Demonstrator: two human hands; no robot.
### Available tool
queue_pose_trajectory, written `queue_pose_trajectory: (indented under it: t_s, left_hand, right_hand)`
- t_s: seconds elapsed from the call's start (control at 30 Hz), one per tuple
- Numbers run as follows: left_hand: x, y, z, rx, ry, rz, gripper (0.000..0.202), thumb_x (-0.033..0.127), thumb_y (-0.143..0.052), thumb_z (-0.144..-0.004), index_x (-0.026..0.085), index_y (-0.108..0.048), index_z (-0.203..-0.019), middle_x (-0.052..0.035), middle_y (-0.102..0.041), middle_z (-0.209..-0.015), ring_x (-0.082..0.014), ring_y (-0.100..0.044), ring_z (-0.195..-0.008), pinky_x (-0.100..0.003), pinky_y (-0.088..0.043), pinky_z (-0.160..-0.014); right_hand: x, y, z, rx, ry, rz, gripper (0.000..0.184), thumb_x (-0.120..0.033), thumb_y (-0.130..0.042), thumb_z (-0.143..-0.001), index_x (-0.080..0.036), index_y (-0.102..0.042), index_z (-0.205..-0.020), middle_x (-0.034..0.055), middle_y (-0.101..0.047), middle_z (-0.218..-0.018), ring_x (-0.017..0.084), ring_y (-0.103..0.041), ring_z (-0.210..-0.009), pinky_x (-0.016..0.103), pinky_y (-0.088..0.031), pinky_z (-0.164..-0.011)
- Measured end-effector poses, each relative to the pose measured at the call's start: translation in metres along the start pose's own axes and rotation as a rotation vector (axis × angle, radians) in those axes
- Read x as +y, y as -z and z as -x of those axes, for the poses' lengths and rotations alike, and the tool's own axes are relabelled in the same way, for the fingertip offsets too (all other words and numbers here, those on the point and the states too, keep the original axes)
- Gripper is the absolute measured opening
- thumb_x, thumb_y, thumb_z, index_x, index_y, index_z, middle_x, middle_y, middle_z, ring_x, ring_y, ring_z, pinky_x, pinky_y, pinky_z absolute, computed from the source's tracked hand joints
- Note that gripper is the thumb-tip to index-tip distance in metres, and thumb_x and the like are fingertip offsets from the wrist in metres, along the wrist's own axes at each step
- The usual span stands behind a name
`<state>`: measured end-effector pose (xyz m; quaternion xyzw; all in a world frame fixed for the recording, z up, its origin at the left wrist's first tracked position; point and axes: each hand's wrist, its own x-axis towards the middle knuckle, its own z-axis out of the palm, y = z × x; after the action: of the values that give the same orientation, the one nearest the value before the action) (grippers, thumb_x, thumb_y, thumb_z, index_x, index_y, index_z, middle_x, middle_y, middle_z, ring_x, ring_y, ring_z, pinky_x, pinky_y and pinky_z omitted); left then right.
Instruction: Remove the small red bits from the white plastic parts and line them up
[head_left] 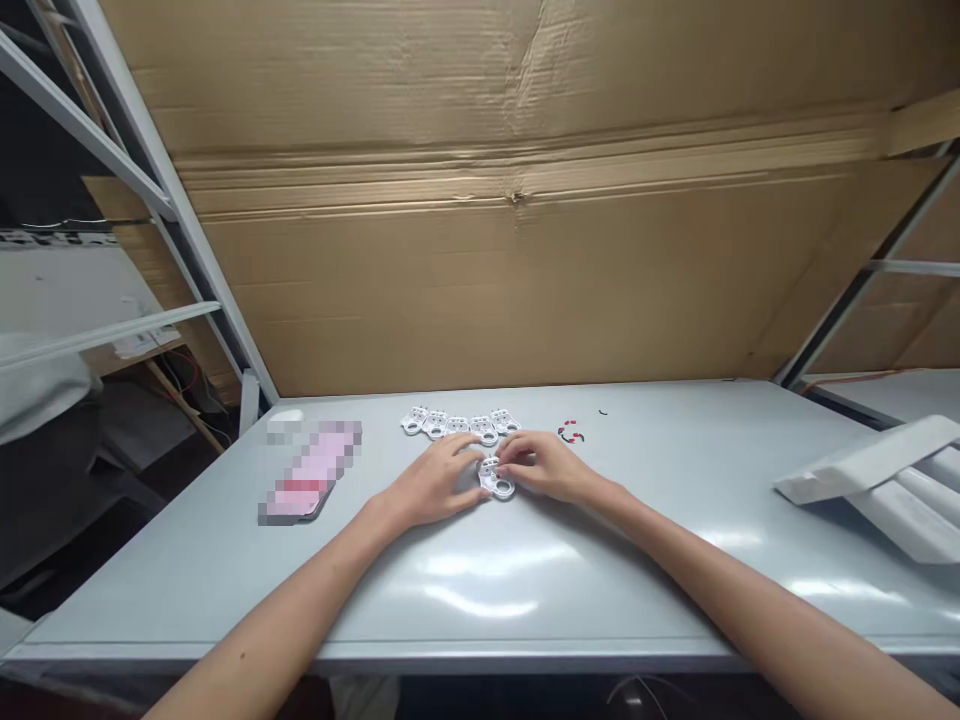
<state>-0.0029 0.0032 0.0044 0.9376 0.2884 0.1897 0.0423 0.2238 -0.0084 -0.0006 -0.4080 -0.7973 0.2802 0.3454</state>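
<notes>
Reading from the left of the worktop (pixel 660 450), I see a pink, pixel-blurred flat item (pixel 313 468) toward the left edge, beyond what I can identify. My left hand (pixel 433 480) comes next, half open, thumb and fingers curved round the left side of a white ringed plastic part (pixel 491 480) lying mid-worktop. Just behind, toward the rear edge, sits a row of five similar parts (pixel 456 422); I'd judge these set apart from the one in work, but can't tell whether they're finished. My right hand (pixel 547 465) has thumb and forefinger nearly together over that part; whether they pinch anything I can't tell. Farther right, several small red and black pieces (pixel 575 436) lie loose, so I'd say the work is incomplete.
</notes>
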Motion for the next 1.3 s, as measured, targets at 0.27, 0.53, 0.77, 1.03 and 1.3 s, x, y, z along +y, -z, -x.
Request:
queue_pose_trajectory:
  t_s: [0.27, 0.53, 0.77, 1.03, 1.3]
  left_hand:
    - [-0.004, -0.004, 0.000, 0.007, 0.009, -0.009, 0.032, 0.038, -0.064, -0.092, 0.019, -0.064, -0.118, -0.0145, -0.055, -0.136, -0.0305, -0.050, -0.129, -0.046, -0.043, -0.107]
    - [-0.001, -0.004, -0.002, 0.026, 0.026, 0.006, 0.036, 0.036, -0.066, -0.089, 0.021, -0.062, -0.122, -0.0123, -0.055, -0.138, -0.0304, -0.048, -0.132, -0.048, -0.041, -0.110]
    - [0.001, -0.002, -0.002, 0.005, 0.024, -0.044, 0.032, 0.033, -0.066, -0.090, 0.019, -0.063, -0.118, -0.0142, -0.055, -0.138, -0.0306, -0.049, -0.130, -0.047, -0.043, -0.108]
    - [0.001, -0.003, -0.001, 0.015, 0.030, -0.040, 0.031, 0.037, -0.063, -0.092, 0.020, -0.064, -0.118, -0.0142, -0.056, -0.135, -0.0314, -0.052, -0.127, -0.047, -0.045, -0.105]
    - [0.002, -0.003, -0.001, 0.024, 0.018, -0.050, 0.030, 0.038, -0.062, -0.092, 0.019, -0.065, -0.116, -0.0144, -0.057, -0.134, -0.0306, -0.053, -0.125, -0.045, -0.045, -0.105]
  right_hand:
    - [-0.002, -0.003, -0.001, 0.103, 0.025, -0.081, 0.013, -0.028, -0.062, -0.084, -0.023, -0.075, -0.084, 0.0053, -0.076, -0.090, 0.022, -0.069, -0.084, 0.035, -0.051, -0.079]
    - [-0.008, 0.007, -0.003, 0.123, -0.072, -0.101, 0.020, -0.033, -0.062, -0.083, -0.019, -0.075, -0.081, 0.0055, -0.076, -0.082, 0.021, -0.067, -0.074, 0.033, -0.051, -0.068]
    - [-0.015, 0.020, -0.005, 0.235, -0.325, -0.570, 0.026, -0.042, -0.071, -0.081, -0.019, -0.070, -0.092, 0.0099, -0.074, -0.103, 0.024, -0.071, -0.095, 0.038, -0.056, -0.087]
    - [0.005, 0.017, -0.008, 0.216, -0.598, -0.952, 0.012, -0.025, -0.058, -0.088, -0.019, -0.066, -0.095, 0.0152, -0.069, -0.120, 0.024, -0.064, -0.118, 0.039, -0.049, -0.108]
    - [-0.002, 0.022, -0.006, 0.128, -0.502, -0.932, 0.023, -0.014, -0.059, -0.083, -0.016, -0.067, -0.104, 0.0135, -0.065, -0.130, 0.024, -0.059, -0.125, 0.041, -0.043, -0.114]
